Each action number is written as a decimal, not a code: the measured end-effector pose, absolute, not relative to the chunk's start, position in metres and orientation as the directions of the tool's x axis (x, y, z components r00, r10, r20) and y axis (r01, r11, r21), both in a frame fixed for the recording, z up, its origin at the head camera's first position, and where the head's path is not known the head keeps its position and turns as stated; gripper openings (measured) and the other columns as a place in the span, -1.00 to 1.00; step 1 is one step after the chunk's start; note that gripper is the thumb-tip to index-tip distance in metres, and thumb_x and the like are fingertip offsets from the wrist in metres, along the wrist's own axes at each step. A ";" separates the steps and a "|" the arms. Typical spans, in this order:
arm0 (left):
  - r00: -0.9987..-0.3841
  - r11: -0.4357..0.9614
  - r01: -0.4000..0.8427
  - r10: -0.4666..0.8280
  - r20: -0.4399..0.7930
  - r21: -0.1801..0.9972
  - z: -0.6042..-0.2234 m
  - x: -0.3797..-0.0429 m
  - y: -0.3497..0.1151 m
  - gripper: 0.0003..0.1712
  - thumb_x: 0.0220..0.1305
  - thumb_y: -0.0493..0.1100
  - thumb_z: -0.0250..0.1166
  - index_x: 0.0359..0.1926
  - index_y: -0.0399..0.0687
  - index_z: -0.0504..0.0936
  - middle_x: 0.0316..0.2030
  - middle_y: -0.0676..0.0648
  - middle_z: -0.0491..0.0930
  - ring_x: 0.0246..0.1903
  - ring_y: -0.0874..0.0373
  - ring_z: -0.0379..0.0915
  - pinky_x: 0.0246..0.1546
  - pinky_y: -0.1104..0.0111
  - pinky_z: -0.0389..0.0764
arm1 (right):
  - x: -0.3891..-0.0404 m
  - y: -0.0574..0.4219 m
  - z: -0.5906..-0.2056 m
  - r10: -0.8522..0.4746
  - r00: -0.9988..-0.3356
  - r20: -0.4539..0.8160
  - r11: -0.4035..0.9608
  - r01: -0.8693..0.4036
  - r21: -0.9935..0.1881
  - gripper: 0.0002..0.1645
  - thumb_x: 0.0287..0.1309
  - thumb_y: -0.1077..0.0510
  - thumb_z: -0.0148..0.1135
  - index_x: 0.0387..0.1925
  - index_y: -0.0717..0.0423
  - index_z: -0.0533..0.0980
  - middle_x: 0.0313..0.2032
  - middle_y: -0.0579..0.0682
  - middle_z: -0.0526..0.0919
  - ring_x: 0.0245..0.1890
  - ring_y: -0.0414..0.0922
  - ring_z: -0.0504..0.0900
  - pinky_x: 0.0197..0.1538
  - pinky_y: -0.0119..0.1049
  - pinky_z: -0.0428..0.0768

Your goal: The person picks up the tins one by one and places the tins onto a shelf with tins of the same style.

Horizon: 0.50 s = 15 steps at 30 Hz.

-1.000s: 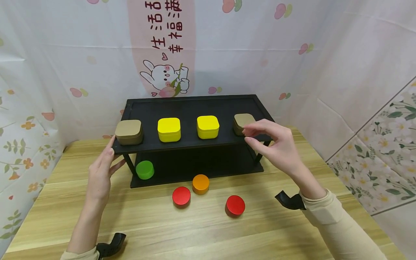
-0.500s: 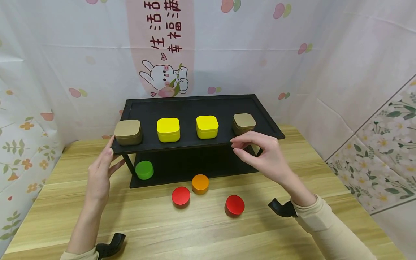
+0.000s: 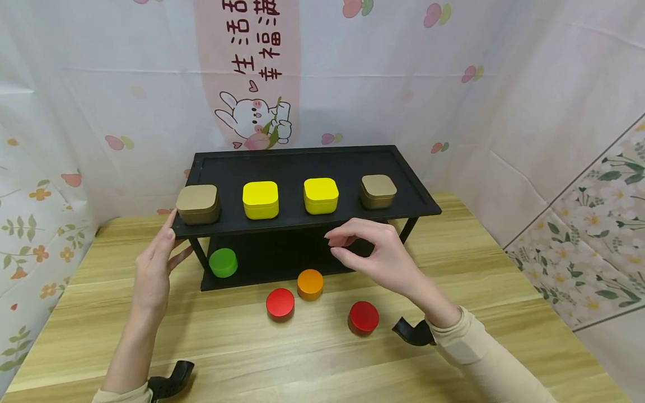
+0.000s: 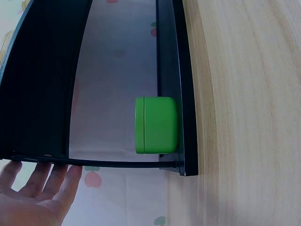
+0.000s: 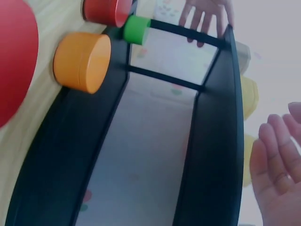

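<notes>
My left hand (image 3: 155, 266) touches the left end of the black two-tier shelf's (image 3: 292, 163) upper board, below a tan box (image 3: 197, 205). In the left wrist view, its fingers (image 4: 56, 181) reach that board's edge fairly straight. My right hand (image 3: 378, 252) hovers before the shelf's front, fingers bent loosely and apart from the thumb, with nothing held. Two yellow boxes (image 3: 260, 200) and a second tan box (image 3: 378, 192) complete the row on top. A green round tin (image 3: 223, 262) sits at the lower tier's left end.
Nearer me on the wooden table (image 3: 242, 358) are an orange round tin (image 3: 309, 284), a red round tin (image 3: 280, 304) and another red tin (image 3: 363, 317). A patterned curtain (image 3: 378, 101) hangs behind the shelf.
From beside the right tan box, my right hand has moved left and down to the shelf's front. My left hand and the boxes keep their places.
</notes>
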State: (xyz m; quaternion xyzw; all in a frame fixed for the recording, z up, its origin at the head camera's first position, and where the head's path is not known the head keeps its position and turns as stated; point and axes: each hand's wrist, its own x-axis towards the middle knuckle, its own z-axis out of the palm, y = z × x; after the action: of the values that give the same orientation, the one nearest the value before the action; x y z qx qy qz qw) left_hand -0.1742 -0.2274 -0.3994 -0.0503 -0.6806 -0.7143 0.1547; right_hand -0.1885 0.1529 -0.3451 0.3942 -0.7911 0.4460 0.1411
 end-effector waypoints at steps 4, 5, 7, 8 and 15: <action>-0.947 -0.025 0.290 -0.152 0.283 0.957 -0.399 -0.174 -0.228 -0.46 0.65 -0.01 -0.02 0.54 0.08 0.33 0.54 0.10 0.30 0.20 0.44 0.50 0.09 0.66 0.62 | -0.187 0.145 -0.349 -0.497 -0.683 0.534 0.345 -0.721 -0.601 -0.72 0.20 0.28 0.44 -0.06 -0.04 0.71 -0.21 -0.14 0.79 -0.21 -0.29 0.68 -0.10 -0.42 0.72; -0.947 -0.025 0.291 -0.151 0.284 0.956 -0.399 -0.174 -0.228 -0.46 0.65 -0.01 -0.02 0.54 0.07 0.32 0.54 0.09 0.30 0.19 0.43 0.50 0.09 0.66 0.62 | -0.187 0.143 -0.350 -0.498 -0.692 0.522 0.359 -0.713 -0.602 -0.72 0.21 0.27 0.44 -0.07 -0.05 0.71 -0.20 -0.15 0.78 -0.21 -0.29 0.68 -0.10 -0.42 0.72; -0.947 -0.026 0.292 -0.149 0.285 0.956 -0.400 -0.174 -0.228 -0.46 0.65 -0.01 -0.03 0.54 0.07 0.32 0.54 0.09 0.30 0.19 0.43 0.51 0.09 0.66 0.62 | -0.186 0.140 -0.352 -0.500 -0.709 0.498 0.381 -0.696 -0.609 -0.73 0.22 0.26 0.43 -0.06 -0.06 0.71 -0.20 -0.14 0.78 -0.21 -0.30 0.68 -0.10 -0.39 0.73; -0.947 -0.026 0.292 -0.148 0.285 0.956 -0.400 -0.174 -0.228 -0.46 0.65 -0.01 -0.03 0.54 0.07 0.32 0.54 0.09 0.30 0.18 0.43 0.52 0.09 0.66 0.62 | -0.186 0.138 -0.353 -0.500 -0.717 0.486 0.390 -0.687 -0.613 -0.73 0.22 0.25 0.43 -0.06 -0.06 0.71 -0.19 -0.13 0.78 -0.22 -0.30 0.68 -0.10 -0.38 0.74; -0.948 -0.030 0.285 -0.154 0.277 0.958 -0.400 -0.175 -0.228 -0.46 0.65 0.00 -0.02 0.54 0.08 0.33 0.53 0.09 0.32 0.18 0.43 0.52 0.09 0.65 0.63 | -0.185 0.127 -0.359 -0.497 -0.772 0.397 0.452 -0.621 -0.641 -0.74 0.21 0.27 0.42 -0.07 -0.03 0.71 -0.18 -0.12 0.78 -0.23 -0.30 0.67 -0.10 -0.35 0.75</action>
State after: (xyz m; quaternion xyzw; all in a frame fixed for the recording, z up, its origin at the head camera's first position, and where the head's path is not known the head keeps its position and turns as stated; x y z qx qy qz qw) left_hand -0.1749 -0.2278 -0.3997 -0.0483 -0.6794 -0.7159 0.1532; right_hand -0.1852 0.1268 -0.3589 0.3294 -0.8487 0.4068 0.0757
